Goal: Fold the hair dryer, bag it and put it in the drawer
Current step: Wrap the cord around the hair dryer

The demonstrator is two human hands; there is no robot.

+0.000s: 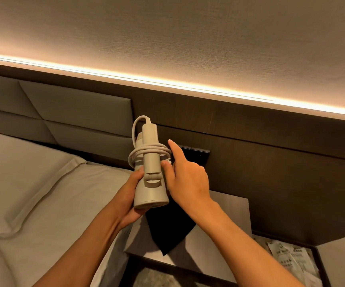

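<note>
A beige hair dryer [151, 189] stands upright in the air, its handle folded against the barrel and its cord [146, 154] wound around the middle. My left hand [129, 200] grips the barrel from below and behind. My right hand [185, 179] touches the dryer's right side with thumb and fingers at the cord, the index finger stretched upward. A black cloth bag [167, 228] lies flat on the bedside table [225, 241] beneath the dryer, partly hidden by my hands.
A bed with grey pillows [28, 183] fills the left. A dark switch panel [196, 155] sits on the wall behind the dryer. At the lower right an open drawer [291, 259] holds white packets.
</note>
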